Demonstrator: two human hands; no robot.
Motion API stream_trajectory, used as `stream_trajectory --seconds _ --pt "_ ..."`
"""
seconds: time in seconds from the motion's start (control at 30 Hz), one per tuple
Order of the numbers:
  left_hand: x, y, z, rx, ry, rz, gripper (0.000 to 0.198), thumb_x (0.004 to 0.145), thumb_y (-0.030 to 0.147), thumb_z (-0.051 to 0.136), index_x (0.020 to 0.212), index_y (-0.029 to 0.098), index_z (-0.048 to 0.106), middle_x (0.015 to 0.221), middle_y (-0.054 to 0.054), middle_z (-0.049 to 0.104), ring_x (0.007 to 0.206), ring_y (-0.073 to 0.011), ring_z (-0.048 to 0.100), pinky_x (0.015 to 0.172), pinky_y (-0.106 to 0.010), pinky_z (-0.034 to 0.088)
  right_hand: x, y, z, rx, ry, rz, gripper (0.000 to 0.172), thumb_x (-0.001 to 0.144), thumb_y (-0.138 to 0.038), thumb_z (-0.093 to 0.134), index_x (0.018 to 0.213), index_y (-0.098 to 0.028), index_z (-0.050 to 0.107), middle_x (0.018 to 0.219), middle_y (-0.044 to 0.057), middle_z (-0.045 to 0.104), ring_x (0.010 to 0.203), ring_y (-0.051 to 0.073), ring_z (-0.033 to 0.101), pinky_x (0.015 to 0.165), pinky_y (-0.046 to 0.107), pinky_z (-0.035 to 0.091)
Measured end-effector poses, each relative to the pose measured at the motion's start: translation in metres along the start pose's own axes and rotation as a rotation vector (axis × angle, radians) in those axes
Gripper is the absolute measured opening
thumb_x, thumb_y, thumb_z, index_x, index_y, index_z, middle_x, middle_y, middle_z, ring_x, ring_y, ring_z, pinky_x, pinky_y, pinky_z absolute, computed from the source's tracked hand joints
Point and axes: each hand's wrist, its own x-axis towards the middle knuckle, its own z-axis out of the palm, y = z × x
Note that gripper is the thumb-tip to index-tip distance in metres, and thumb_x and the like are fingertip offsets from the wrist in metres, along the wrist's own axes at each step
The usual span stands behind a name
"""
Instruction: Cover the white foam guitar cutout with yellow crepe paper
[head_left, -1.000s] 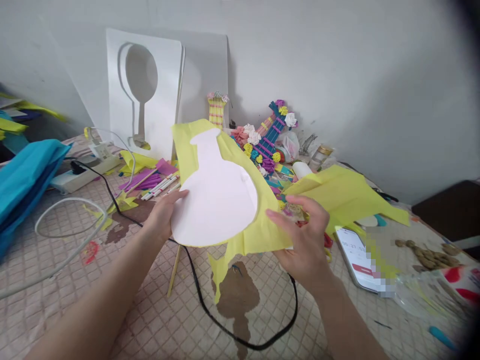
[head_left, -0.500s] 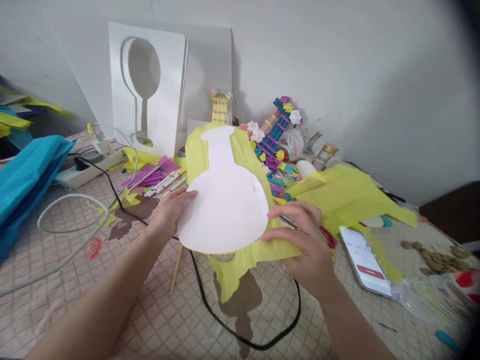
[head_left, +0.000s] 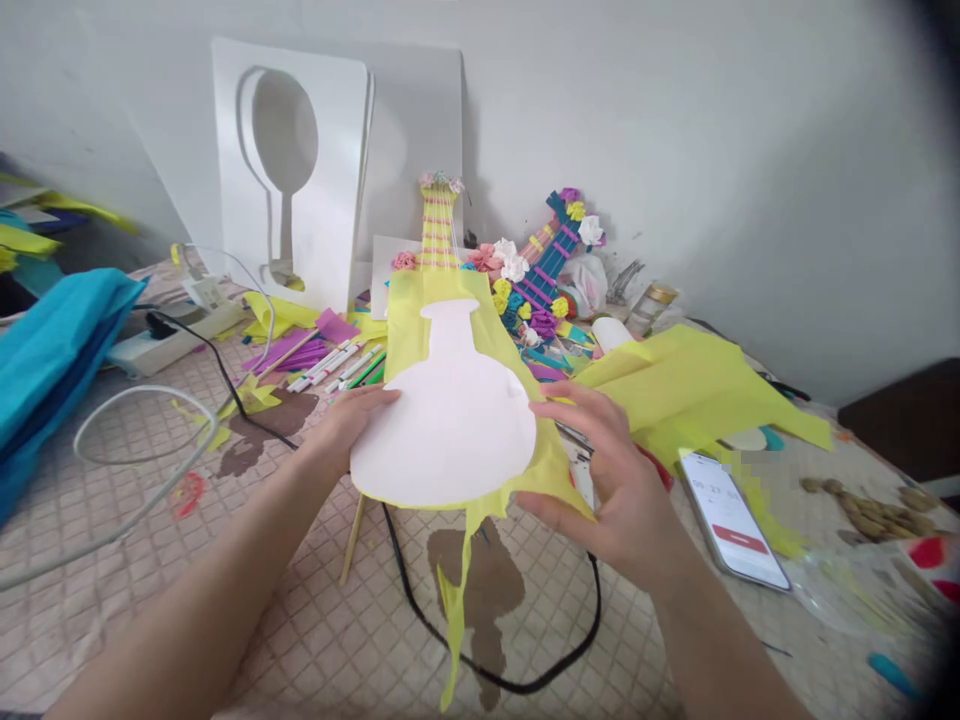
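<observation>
A white guitar-shaped cutout (head_left: pixel 446 430) is held up above the table, its narrow neck pointing away from me. Yellow crepe paper (head_left: pixel 409 335) lies behind it and sticks out around the neck and right side, and a thin torn strip hangs from the bottom edge. My left hand (head_left: pixel 352 425) is closed on the cutout's left edge, thumb on the white face. At the right edge, my right hand (head_left: pixel 600 470) has its fingertips against the cutout, with the thumb lower down at the loose yellow paper. Its fingers are curved around that paper.
Decorated paper guitars (head_left: pixel 551 270) lean at the back wall near a white board with a spoon-shaped hole (head_left: pixel 330 190). Markers (head_left: pixel 326 368) lie behind my left hand. A phone (head_left: pixel 731 520), more yellow paper (head_left: pixel 682 390), a black cable (head_left: pixel 517 688) and blue paper (head_left: pixel 60 350) lie around.
The cutout's neck end has dipped lower and toward me, uncovering more of the yellow guitar behind. My right fingers and thumb have spread further apart. The hanging yellow flap now shows as a longer, thinner strip.
</observation>
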Motion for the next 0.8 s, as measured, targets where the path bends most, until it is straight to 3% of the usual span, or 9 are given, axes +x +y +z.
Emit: stream_trajectory --seconds 0.1,0.27,0.37,0.5,0.63,0.73,0.8 --pt "-0.001 0.0 0.001 -0.008 0.019 0.004 0.01 0.058 0.017 0.07 0.067 0.018 0.064 0.058 -0.006 0.067 0.044 -0.0219 0.061 0.04 -0.029 0.048 -0.005 0.002 0.004 -0.031 -0.007 0.005 0.06 0.069 -0.042 0.068 0.122 -0.027 0.044 0.128 0.009 0.041 0.123 0.029 0.035 0.1 0.046 0.032" --pt "-0.001 0.001 0.002 -0.03 0.047 0.005 0.015 0.059 0.016 0.069 0.072 0.017 0.063 0.059 -0.006 0.067 0.044 -0.0212 0.061 0.04 -0.029 0.047 -0.004 0.003 0.008 -0.044 -0.03 0.016 0.043 0.075 -0.034 0.063 0.116 -0.028 0.05 0.126 0.008 0.044 0.12 0.029 0.039 0.097 0.046 0.034" --pt "0.0 0.002 0.003 -0.052 0.059 0.009 0.028 0.059 0.014 0.069 0.085 0.016 0.062 0.063 -0.005 0.067 0.047 -0.0206 0.061 0.042 -0.029 0.049 -0.003 0.003 0.007 0.01 -0.028 0.064 0.042 0.072 -0.038 0.066 0.111 -0.028 0.052 0.126 0.008 0.045 0.12 0.028 0.04 0.098 0.044 0.035" --pt "0.0 0.004 0.002 -0.089 0.08 0.054 0.049 0.059 0.011 0.069 0.106 0.014 0.056 0.073 -0.005 0.069 0.053 -0.0188 0.063 0.046 -0.028 0.051 -0.005 0.002 0.007 0.045 -0.045 0.158 0.054 0.07 -0.043 0.066 0.118 -0.026 0.047 0.13 0.01 0.039 0.125 0.03 0.033 0.101 0.047 0.031" --pt "-0.003 0.008 0.002 -0.11 0.064 0.104 0.049 0.061 0.011 0.067 0.109 0.013 0.057 0.082 -0.007 0.07 0.058 -0.0198 0.065 0.05 -0.029 0.052 -0.015 0.002 0.014 0.066 0.057 0.192 0.074 0.069 -0.042 0.066 0.132 -0.028 0.031 0.14 0.01 0.024 0.132 0.031 0.019 0.105 0.048 0.026" --pt "-0.004 0.009 0.002 -0.129 0.046 0.122 0.048 0.062 0.012 0.067 0.109 0.013 0.058 0.085 -0.008 0.07 0.06 -0.0203 0.065 0.052 -0.029 0.052 -0.022 0.004 0.021 0.199 0.119 0.29 0.088 0.068 -0.042 0.066 0.139 -0.031 0.015 0.145 0.008 0.018 0.131 0.029 0.024 0.103 0.047 0.03" --pt "-0.004 0.009 0.002 -0.148 0.023 0.133 0.047 0.062 0.013 0.066 0.108 0.013 0.058 0.084 -0.007 0.071 0.06 -0.0199 0.065 0.051 -0.028 0.052 -0.027 0.006 0.027 0.345 0.188 0.391 0.087 0.069 -0.043 0.065 0.139 -0.031 0.014 0.144 0.009 0.025 0.127 0.029 0.034 0.099 0.046 0.037"
